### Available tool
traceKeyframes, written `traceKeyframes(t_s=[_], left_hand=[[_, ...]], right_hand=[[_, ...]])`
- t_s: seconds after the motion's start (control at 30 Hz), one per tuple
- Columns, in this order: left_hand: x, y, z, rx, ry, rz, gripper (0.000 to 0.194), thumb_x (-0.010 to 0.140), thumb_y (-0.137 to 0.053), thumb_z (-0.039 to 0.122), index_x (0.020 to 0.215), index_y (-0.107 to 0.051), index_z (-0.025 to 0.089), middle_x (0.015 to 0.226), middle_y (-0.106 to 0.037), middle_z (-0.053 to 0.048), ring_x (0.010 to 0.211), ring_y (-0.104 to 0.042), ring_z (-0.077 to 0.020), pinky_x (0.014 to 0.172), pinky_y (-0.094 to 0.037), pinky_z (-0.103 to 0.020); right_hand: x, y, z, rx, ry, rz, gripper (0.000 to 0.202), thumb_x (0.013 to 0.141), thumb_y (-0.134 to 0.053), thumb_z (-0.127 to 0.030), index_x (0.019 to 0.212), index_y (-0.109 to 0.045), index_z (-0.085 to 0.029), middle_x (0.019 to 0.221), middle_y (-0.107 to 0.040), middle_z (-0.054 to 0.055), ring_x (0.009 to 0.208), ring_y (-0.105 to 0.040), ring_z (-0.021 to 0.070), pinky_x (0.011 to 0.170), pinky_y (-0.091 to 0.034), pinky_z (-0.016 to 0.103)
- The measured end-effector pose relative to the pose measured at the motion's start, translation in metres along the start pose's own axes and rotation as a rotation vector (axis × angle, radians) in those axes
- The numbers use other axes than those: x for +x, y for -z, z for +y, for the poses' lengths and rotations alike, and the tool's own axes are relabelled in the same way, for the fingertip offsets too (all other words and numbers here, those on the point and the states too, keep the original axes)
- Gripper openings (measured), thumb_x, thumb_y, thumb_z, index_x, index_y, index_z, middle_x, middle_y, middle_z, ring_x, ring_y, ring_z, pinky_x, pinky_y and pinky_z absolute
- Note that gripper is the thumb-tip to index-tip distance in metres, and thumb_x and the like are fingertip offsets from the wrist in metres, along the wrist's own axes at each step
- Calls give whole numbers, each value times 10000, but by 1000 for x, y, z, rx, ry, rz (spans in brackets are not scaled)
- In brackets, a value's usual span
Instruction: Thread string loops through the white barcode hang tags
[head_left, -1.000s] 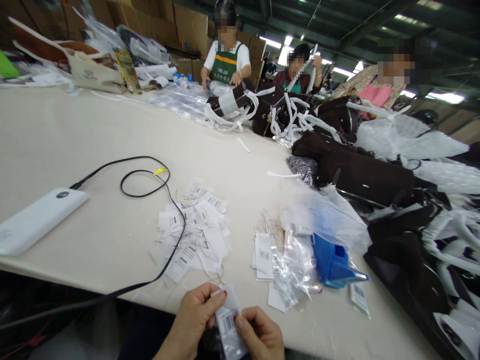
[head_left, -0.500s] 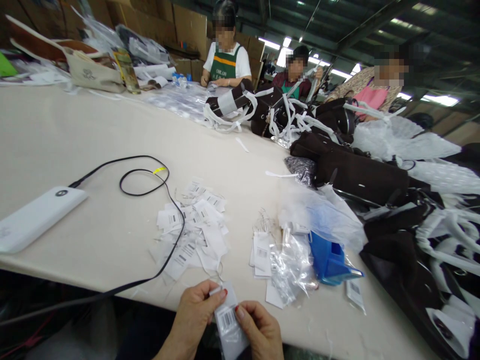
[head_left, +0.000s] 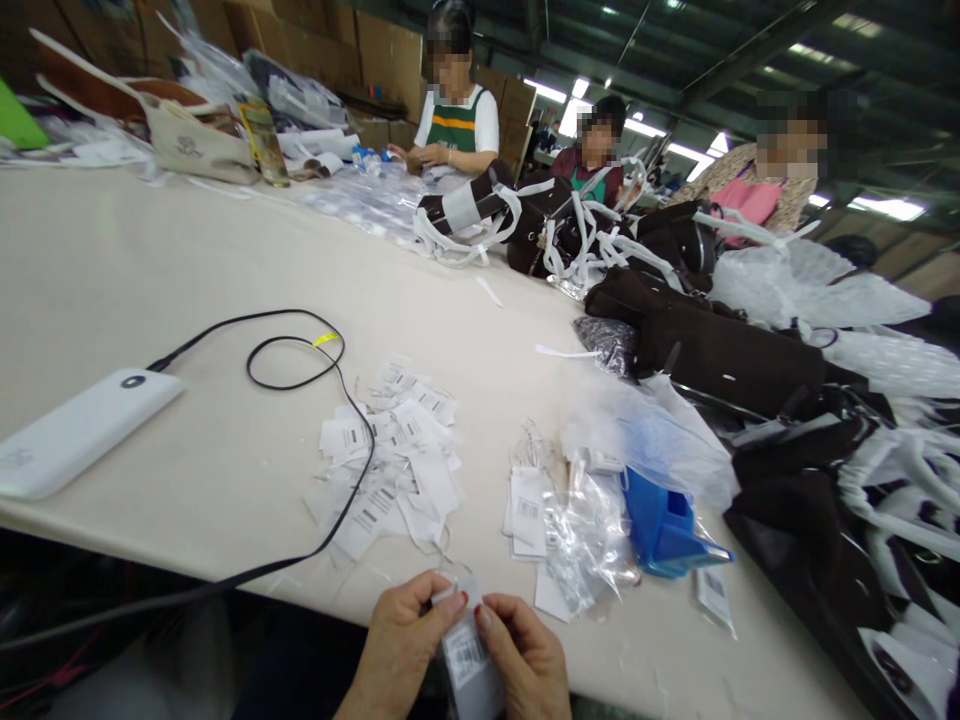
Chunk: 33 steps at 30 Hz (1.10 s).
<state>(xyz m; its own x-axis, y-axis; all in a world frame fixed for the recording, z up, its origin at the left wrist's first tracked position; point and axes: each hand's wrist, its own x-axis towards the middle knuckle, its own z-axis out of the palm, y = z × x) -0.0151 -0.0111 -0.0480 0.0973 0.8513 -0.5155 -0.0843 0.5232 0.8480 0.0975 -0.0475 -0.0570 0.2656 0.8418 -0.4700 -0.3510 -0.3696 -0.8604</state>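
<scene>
Head view, around: loose barcode tags point(head_left: 390, 465) and a black cable point(head_left: 330, 400) lie on the table point(head_left: 150, 270) beyond the hands; blue plastic box point(head_left: 664, 525) right, white power bank point(head_left: 79, 430) left.
Tag: a small clear bag with a barcode label point(head_left: 469, 655) sits between both hands at the near table edge.
Left hand point(head_left: 401, 645): fingers pinched on the bag's top.
Right hand point(head_left: 525, 655): pinched on it too.
Writing: barcode only; digits probably too blurred to read.

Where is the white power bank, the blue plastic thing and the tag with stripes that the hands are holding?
white power bank point(head_left: 79, 432), head view, middle of its flat top.
blue plastic thing point(head_left: 660, 520), head view, its blue side wall.
barcode tag point(head_left: 466, 652), head view, on the printed barcode between both hands.
</scene>
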Motion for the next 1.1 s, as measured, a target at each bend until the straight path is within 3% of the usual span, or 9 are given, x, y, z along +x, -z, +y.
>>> traceKeyframes(t_s=[0.13,0.27,0.33,0.57,0.8,1.1], left_hand=[[2,3,3,5,13,27,252,588,-633,389,491,-557,169,397,-395,74,411,-285,-79,423,-231,-210],[2,6,6,-3,15,52,244,586,-626,390,496,-567,170,376,-366,82,398,-266,-75,418,-227,-204],[1,6,7,-18,5,77,241,594,-624,386,505,-567,169,384,-365,83,406,-260,-75,419,-223,-202],[0,4,0,36,-23,39,230,619,-590,361,493,-537,176,412,-347,86,425,-264,-83,447,-244,-219],[-3,6,-4,105,-72,-50,243,640,-609,367,506,-550,173,515,-443,41,551,-387,-133,535,-300,-243],[-2,2,-3,64,-51,-67,271,613,-615,357,461,-468,188,499,-384,55,538,-350,-128,536,-284,-252]], right_hand=[[1,3,-5,191,-116,-109,327,618,-717,-457,745,-696,-156,581,-675,24,540,-586,144,523,-421,233],[1,9,-1,224,-160,-169,444,461,-836,-314,845,-661,-175,577,-693,21,513,-618,157,555,-458,265],[1,12,3,195,-168,-198,428,447,-843,-298,809,-656,-165,555,-692,28,510,-623,161,548,-455,264],[2,9,1,70,-119,-119,276,464,-834,-316,567,-663,-126,493,-665,4,426,-512,67,460,-362,168],[0,1,-5,144,-115,-67,269,461,-838,-301,563,-652,-137,462,-649,-15,403,-498,56,438,-328,151],[2,1,-10,130,-102,-10,300,455,-836,-307,552,-616,-127,434,-592,-31,401,-453,50,425,-281,153]])
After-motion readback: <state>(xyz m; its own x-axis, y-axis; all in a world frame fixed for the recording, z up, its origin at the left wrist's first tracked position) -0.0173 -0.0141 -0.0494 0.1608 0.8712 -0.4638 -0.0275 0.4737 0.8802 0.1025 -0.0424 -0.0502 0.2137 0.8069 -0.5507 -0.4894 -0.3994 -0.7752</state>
